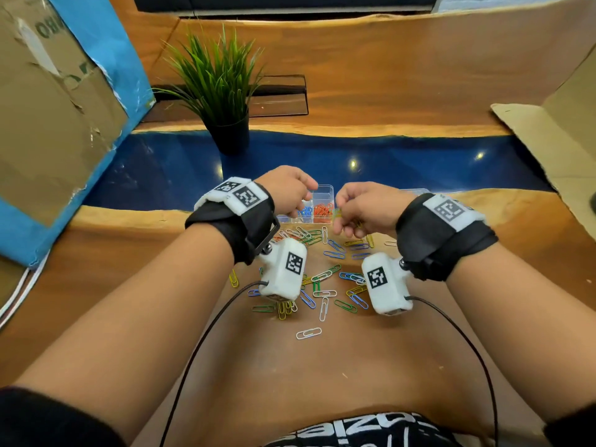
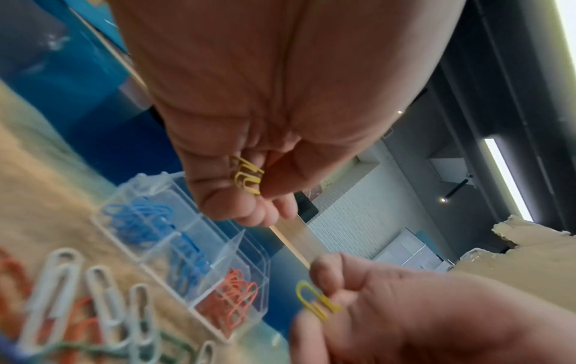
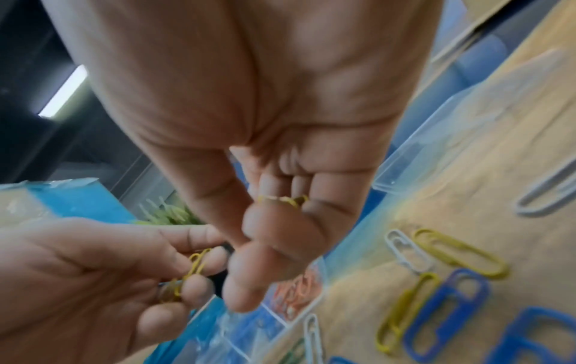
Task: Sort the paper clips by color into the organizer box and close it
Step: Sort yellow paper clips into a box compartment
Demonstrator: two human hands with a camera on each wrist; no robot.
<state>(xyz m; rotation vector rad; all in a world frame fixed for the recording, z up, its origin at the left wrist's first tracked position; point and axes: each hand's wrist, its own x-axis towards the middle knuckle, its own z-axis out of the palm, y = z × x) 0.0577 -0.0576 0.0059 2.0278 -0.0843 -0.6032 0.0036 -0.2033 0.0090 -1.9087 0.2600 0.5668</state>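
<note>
A clear organizer box (image 1: 323,191) stands open on the table, with blue clips (image 2: 140,219) and orange clips (image 2: 232,300) in separate compartments. My left hand (image 1: 303,191) hovers over the box and holds a few yellow clips (image 2: 247,178) in its curled fingers. Just to its right, my right hand (image 1: 343,217) pinches one yellow clip (image 2: 314,301) between thumb and finger. The same clip (image 3: 283,200) shows in the right wrist view, close to the left hand's yellow bundle (image 3: 193,271). Loose clips (image 1: 322,285) in several colours lie scattered on the wood below both hands.
A potted plant (image 1: 222,91) stands behind the box on the blue strip of the table. The box's clear lid (image 3: 436,138) lies open to the right. Cardboard sheets (image 1: 48,108) flank the table at the left and right. A lone white clip (image 1: 308,333) lies nearest me.
</note>
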